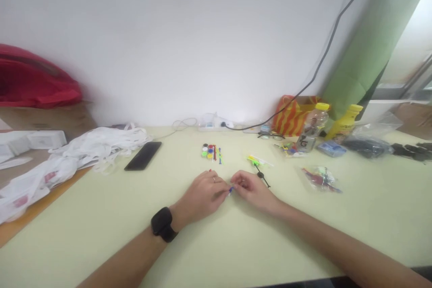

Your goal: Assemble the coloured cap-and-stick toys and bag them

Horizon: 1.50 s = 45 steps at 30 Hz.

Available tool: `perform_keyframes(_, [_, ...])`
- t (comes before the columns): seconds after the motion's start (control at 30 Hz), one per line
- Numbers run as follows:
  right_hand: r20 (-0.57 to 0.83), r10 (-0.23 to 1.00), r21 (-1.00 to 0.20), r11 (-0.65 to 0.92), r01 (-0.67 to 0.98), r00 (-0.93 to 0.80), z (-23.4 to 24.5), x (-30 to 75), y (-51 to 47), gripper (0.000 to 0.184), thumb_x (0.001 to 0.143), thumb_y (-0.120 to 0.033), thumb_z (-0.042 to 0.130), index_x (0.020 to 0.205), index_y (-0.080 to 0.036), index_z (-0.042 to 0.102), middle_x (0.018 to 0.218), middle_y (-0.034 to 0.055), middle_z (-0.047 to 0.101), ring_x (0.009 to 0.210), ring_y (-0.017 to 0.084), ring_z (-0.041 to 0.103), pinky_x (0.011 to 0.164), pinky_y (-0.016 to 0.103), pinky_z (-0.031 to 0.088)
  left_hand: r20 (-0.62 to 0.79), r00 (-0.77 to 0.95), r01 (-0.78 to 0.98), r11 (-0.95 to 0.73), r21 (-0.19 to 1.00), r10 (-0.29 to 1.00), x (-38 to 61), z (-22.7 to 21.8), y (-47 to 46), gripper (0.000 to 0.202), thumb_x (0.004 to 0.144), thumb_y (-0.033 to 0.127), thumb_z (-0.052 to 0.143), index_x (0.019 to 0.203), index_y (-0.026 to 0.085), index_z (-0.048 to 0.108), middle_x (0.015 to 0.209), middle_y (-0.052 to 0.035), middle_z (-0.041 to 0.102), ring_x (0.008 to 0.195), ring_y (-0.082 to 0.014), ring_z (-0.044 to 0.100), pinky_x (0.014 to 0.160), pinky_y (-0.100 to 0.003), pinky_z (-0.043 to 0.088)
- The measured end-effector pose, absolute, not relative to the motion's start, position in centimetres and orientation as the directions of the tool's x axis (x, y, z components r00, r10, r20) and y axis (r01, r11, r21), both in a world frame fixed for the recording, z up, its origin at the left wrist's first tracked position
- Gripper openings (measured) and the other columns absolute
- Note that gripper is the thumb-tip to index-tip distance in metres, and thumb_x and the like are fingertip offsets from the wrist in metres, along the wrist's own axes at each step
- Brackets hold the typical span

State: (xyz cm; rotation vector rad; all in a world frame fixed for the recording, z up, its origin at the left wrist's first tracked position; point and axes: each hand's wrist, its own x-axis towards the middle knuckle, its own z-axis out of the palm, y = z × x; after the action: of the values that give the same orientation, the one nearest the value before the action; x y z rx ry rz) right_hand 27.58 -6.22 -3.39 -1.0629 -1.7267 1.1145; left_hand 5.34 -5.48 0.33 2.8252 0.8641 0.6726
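Observation:
My left hand (204, 195), with a black watch on the wrist and a ring on one finger, rests on the pale yellow table (216, 243) with its fingers curled. My right hand (253, 190) meets it fingertip to fingertip. Both pinch a tiny blue piece (231, 189) between them. Just behind the hands lies a cluster of small coloured discs and thin sticks (211, 152). A green and yellow toy part with a black rod (258, 166) lies beside my right hand.
A black phone (143, 155) lies at the left, next to white bags (67, 157). A clear packet of coloured parts (319, 177) sits at the right. Bottles (315, 126), glasses, a power strip (216, 123) and a striped bag (292, 114) line the wall.

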Motion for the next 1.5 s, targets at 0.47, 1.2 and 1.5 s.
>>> perform_keyframes(0.47, [0.081, 0.929, -0.958, 0.172, 0.228, -0.361, -2.1, 27.8, -6.7, 0.017, 0.087, -0.033, 0.070, 0.095, -0.019, 0.065, 0.084, 0.0012, 0.065, 0.071, 0.014, 0.058, 0.064, 0.026, 0.046, 0.384, 0.712, 0.484, -0.807, 0.339, 0.588, 5.2, -0.7, -4.7, 0.011, 0.098, 0.029, 0.066, 0.097, 0.025, 0.075, 0.088, -0.0039, 0.070, 0.089, -0.0205, 0.064, 0.082, -0.032, 0.049])
perform_keyframes(1.2, [0.208, 0.900, -0.859, 0.355, 0.368, -0.383, -2.2, 28.1, -7.5, 0.014, 0.094, -0.033, 0.060, 0.096, -0.020, 0.065, 0.083, 0.0028, 0.067, 0.073, 0.017, 0.060, 0.066, 0.029, 0.046, 0.424, 0.711, 0.406, -0.820, 0.405, 0.561, 5.0, 0.4, -6.3, 0.012, 0.090, 0.031, 0.074, 0.102, 0.027, 0.076, 0.109, -0.0034, 0.076, 0.108, -0.0255, 0.064, 0.100, -0.043, 0.048])
perform_keyframes(1.5, [0.069, 0.980, -0.877, 0.150, 0.456, -0.189, 0.9, 28.6, -9.0, 0.035, 0.095, -0.049, 0.059, 0.115, -0.021, 0.066, 0.078, 0.0021, 0.068, 0.052, 0.012, 0.044, 0.051, 0.026, 0.034, 0.581, 0.370, 0.435, -0.688, 0.581, 0.725, 4.6, -0.2, -4.3, 0.018, 0.100, 0.031, 0.062, 0.091, 0.024, 0.075, 0.110, -0.0043, 0.074, 0.113, -0.0221, 0.063, 0.103, -0.040, 0.049])
